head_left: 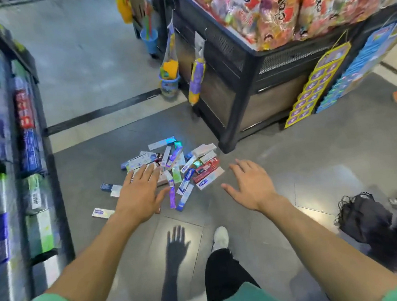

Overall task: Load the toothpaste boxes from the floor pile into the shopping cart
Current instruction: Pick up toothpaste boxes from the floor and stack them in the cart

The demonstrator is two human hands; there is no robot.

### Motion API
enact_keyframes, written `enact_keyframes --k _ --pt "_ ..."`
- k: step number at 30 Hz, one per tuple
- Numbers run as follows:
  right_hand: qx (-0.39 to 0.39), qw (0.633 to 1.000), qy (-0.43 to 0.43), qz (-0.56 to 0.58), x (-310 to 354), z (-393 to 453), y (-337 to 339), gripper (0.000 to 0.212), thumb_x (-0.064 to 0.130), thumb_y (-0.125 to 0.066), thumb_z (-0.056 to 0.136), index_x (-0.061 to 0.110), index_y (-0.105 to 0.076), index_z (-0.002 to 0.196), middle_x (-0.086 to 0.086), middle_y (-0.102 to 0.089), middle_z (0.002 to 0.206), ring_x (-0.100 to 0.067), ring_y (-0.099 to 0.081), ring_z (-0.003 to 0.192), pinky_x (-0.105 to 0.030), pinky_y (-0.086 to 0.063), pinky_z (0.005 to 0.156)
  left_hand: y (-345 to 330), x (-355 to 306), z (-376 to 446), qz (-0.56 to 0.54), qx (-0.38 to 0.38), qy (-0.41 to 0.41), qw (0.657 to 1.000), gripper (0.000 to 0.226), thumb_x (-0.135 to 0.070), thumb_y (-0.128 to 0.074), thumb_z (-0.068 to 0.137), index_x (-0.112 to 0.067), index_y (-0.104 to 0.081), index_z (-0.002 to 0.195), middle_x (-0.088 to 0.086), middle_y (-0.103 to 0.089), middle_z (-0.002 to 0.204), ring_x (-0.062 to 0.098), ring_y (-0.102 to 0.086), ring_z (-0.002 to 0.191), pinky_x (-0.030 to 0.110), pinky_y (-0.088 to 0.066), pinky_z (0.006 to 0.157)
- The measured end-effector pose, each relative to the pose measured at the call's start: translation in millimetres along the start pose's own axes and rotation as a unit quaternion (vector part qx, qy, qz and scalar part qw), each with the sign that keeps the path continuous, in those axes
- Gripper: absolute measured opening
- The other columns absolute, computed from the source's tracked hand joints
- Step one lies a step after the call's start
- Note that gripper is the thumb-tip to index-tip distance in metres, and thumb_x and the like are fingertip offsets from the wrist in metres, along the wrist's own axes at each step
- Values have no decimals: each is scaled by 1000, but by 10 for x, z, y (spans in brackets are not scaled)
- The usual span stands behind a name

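Both hands reach out over a floor pile of toothpaste boxes.

The grey floor (280, 166) carries the toothpaste boxes (182, 166), heaped just beyond the fingertips; left hand (139, 193) and right hand (250, 184) hover spread, fingers straight, holding nothing.

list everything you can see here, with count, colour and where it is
toothpaste boxes: a pile, too many to count, mixed colours, grey floor centre
shelf rack: one, dark, left, boxed goods
display stand: one, black, upper right
snack bags: several, red, atop stand
hanging toy packs: a few, on stand's side
blue cup: one, top centre
black bags: right floor
shoe: one, white
left hand: open, over pile
right hand: open, beside pile
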State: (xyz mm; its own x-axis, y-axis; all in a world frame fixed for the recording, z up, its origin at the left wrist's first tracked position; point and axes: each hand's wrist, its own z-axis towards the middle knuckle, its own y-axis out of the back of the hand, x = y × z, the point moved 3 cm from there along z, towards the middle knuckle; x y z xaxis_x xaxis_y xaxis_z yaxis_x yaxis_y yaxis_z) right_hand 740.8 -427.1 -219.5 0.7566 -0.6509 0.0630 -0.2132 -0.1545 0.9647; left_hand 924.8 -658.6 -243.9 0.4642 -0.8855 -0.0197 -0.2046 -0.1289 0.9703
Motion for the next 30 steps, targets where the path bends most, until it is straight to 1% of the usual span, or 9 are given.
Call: enact_keyframes --k 3,6,12,16,19,23,25,27,30 --pt "14 1000 4 -7 -409 505 64 70 62 -43 97 20 -37 152 -8 -35 160 -30 -30 147 -39 -23 120 91 -249 578 -11 0 -3 1000 97 -71 3 85 -17 -33 157 5 -32 164 24 -25 153 45 -18 125" --pt "13 1000 11 -2 -777 962 162 70 62 -41 95 19 -40 149 -10 -38 158 -31 -32 146 -40 -24 119 188 -512 1156 -13 13 -11 1000 99 -70 10 82 -19 -22 161 1 -21 168 20 -16 155 43 -12 125" --pt "30 999 17 28 -1288 1724 43 79 70 -30 91 20 -34 153 -10 -33 161 -30 -26 150 -44 -18 124 117 -795 2087 -9 8 -37 999 97 -70 10 85 -17 -21 161 3 -23 167 22 -18 155 44 -14 126" --pt "37 998 29 48 -1459 2217 -392 93 71 -16 83 16 -31 156 -8 -31 163 -29 -24 152 -44 -12 124 -323 -788 2712 -2 30 -44 999 77 -65 -9 101 -19 -10 162 0 -13 169 19 -8 157 42 -8 127" --pt "49 997 34 46 -1489 2573 -1031 102 72 -8 76 15 -27 158 -8 -28 164 -27 -23 152 -42 -9 124 -960 -748 3186 8 47 -59 997 75 -63 -11 102 -19 -7 162 -1 -9 170 19 -5 157 41 -8 127" --pt "37 997 27 55 -1511 3110 -2251 100 72 -9 78 14 -35 155 -8 -33 162 -29 -26 151 -43 -14 125 -2246 -647 3764 14 52 -78 995 92 -69 8 88 -18 -14 162 1 -16 169 20 -12 156 41 -9 126" --pt "41 998 25 51 -1545 3371 -2933 92 71 -17 84 15 -33 155 -7 -32 162 -28 -25 151 -43 -14 125 -3007 -569 4022 18 49 -102 993 94 -69 3 88 -17 -25 160 3 -26 166 23 -22 154 43 -15 125" --pt "41 998 28 40 -1599 3647 -3639 87 69 -33 90 14 -28 157 -7 -29 163 -27 -23 151 -42 -14 124 -3738 -485 4261 15 40 -122 992 89 -67 -6 91 -13 -35 156 7 -35 162 27 -31 150 46 -20 123" --pt "22 998 44 36 -1651 4026 -4665 93 73 -34 86 12 -30 156 -11 -35 160 -31 -30 148 -45 -21 123 -4706 -354 4605 2 28 -130 991 87 -66 -14 93 -9 -41 153 11 -41 158 30 -38 147 49 -27 121"
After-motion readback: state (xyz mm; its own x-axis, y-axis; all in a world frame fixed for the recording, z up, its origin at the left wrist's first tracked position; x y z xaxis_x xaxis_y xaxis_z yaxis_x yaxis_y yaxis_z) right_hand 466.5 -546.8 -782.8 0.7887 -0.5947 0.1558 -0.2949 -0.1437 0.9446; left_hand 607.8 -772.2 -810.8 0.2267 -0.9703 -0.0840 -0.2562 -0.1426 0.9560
